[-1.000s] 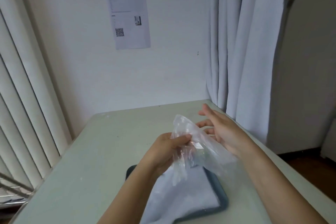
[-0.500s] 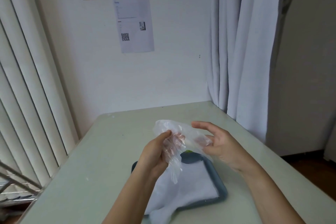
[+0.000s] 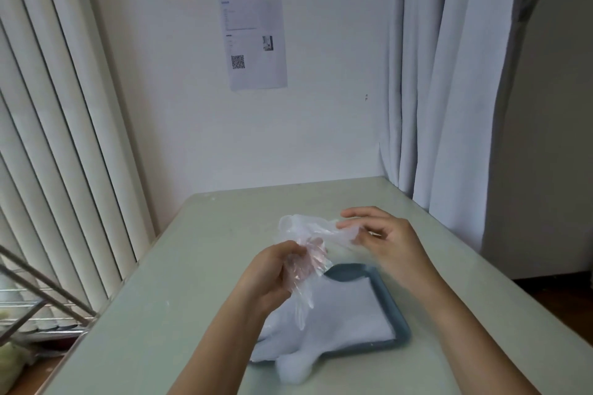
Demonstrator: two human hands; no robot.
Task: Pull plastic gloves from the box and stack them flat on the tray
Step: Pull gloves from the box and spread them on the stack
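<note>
A clear, crumpled plastic glove [image 3: 309, 236] hangs in the air between both hands, above the tray. My left hand [image 3: 272, 272] grips its lower part, and a strip of film dangles below the fingers. My right hand [image 3: 382, 237] pinches the upper right edge between thumb and forefinger. Below them a dark blue-grey tray [image 3: 393, 308] lies on the table and carries a flat stack of pale gloves [image 3: 340, 314]; their fingers spill over the tray's near-left edge. No glove box is in view.
The pale green table [image 3: 192, 266] stands against a white wall. Vertical blinds [image 3: 48, 138] hang at the left with a metal rack [image 3: 38, 298] below them. Grey curtains [image 3: 449, 90] hang at the right, close to the table's far right corner.
Both hands have dropped lower and drawn the glove out sideways. My right hand has gone from open beside the glove to pinching its edge. The view has tilted up a little.
</note>
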